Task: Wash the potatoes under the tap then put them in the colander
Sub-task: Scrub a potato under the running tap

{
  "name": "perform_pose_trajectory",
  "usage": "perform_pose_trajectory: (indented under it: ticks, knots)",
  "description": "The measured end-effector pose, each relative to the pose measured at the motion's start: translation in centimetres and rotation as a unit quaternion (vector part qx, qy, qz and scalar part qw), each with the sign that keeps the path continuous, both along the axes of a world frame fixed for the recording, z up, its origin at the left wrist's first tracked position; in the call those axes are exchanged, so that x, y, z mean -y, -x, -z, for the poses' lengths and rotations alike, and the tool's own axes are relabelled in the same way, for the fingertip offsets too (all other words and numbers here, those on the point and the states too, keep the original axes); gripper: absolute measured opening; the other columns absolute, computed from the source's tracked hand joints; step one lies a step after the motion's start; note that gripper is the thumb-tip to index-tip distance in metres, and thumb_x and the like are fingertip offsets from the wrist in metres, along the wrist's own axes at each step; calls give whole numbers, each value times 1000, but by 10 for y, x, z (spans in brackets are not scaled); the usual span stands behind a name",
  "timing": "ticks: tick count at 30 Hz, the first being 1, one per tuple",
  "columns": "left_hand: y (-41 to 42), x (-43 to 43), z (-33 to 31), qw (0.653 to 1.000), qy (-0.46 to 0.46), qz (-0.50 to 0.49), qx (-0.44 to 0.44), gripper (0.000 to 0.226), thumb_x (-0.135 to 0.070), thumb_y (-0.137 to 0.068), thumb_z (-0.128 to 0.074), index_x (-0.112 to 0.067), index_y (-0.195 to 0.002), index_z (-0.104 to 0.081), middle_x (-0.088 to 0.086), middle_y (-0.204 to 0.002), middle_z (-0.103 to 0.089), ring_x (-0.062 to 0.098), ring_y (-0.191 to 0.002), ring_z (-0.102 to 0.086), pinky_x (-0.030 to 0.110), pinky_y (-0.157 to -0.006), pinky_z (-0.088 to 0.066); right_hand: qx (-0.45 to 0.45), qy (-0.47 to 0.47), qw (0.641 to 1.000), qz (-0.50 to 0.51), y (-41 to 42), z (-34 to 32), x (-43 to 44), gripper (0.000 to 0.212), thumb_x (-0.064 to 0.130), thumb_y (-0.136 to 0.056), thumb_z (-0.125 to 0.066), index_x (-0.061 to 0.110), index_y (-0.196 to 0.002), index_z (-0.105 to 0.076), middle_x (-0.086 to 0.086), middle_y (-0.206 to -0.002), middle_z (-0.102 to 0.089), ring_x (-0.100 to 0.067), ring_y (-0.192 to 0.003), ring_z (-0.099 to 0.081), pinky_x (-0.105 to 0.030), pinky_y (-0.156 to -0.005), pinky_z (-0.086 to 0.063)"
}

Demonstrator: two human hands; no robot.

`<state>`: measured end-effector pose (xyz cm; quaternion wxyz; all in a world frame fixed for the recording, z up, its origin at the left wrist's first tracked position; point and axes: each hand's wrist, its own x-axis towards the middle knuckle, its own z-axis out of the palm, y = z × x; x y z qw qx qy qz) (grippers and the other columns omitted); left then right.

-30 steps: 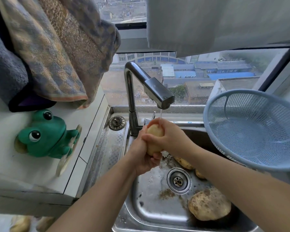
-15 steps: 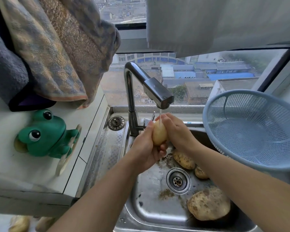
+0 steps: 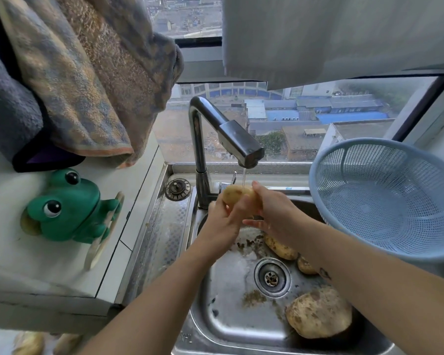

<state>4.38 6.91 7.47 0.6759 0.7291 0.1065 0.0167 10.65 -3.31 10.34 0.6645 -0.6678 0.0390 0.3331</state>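
Head view: the potato is up over the back of the sink, right under the tap spout, held between both hands. A thin water stream lands on its top. The left hand comes from below-left w/ fingers curled up around the front of the potato. The right hand covers its right end, fingers wrapped over it, thumb stretched out underneath. So both hands are grasping it; only the pale upper-left part shows between them.

Lower in the basin lie 3 more, all dirty: a big potato at the front right, near the drain, and two smaller potatoes behind the drain, partly under the right forearm. Bits of soil sit on the steel around the drain.

The blue plastic colander sits tilted at the right edge of the sink, its opening facing the hands, well apart from the held potato, nothing inside it.

A round sink plug rests on the steel ledge left of the tap base. Left of that is a white tiled table w/ a green frog holder on it. Towels hang above it. Behind the tap a window looks down on roofs, some blue. A pale cloth hangs across the top of the window. Bottom-left corner is blurred, cannot tell what lies there.
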Motion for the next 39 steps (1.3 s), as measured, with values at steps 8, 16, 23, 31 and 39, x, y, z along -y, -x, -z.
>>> perform_pose_trajectory:
  ticks: [8,16,23,31,39]
  knots:
    - [-12,7,4,975,154,-161,21,19,-47,-67,-66,-39,-85,-65,7,-101,-66,25,-95,-65,39,-73,-55,54,-72,994,-62,24,6,0,33,29,-104,-35,16,-123,-59,-12,-119,-63,-22,-105,-63,-44,-94,-53]
    - [-29,9,-2,893,368,-251,-62,40,-29,-95,-47,-14,-63,-66,1,-57,-66,19,-56,-62,34,-62,-51,221,33,960,-170,19,15,17,63,28,-85,-71,17,-142,-46,-6,-119,-66,-21,-108,-65,-45,-98,-51]
    - [-25,17,-5,911,356,-182,-101,38,-39,-103,-36,-14,-90,-62,4,-65,-69,14,-56,-68,29,-60,-50,259,60,956,-121,20,25,14,64,42,-84,-61,23,-142,-39,-1,-120,-61,-12,-104,-61,-31,-89,-51]
    - [-10,7,6,959,283,-14,21,55,-30,-72,-76,-24,-120,-48,12,-105,-60,19,-84,-66,31,-62,-54,79,-22,996,-19,14,18,8,42,45,-100,-35,11,-93,-59,-5,-62,-49,-12,-47,-42,-25,-43,-30]
    - [-29,18,-3,912,341,-225,-27,9,-12,-93,-53,-16,-86,-56,7,-81,-58,20,-69,-57,33,-59,-45,106,57,992,-25,12,18,-4,49,45,-104,-23,24,-69,-51,7,-37,-42,-10,-37,-36,-23,-41,-27]
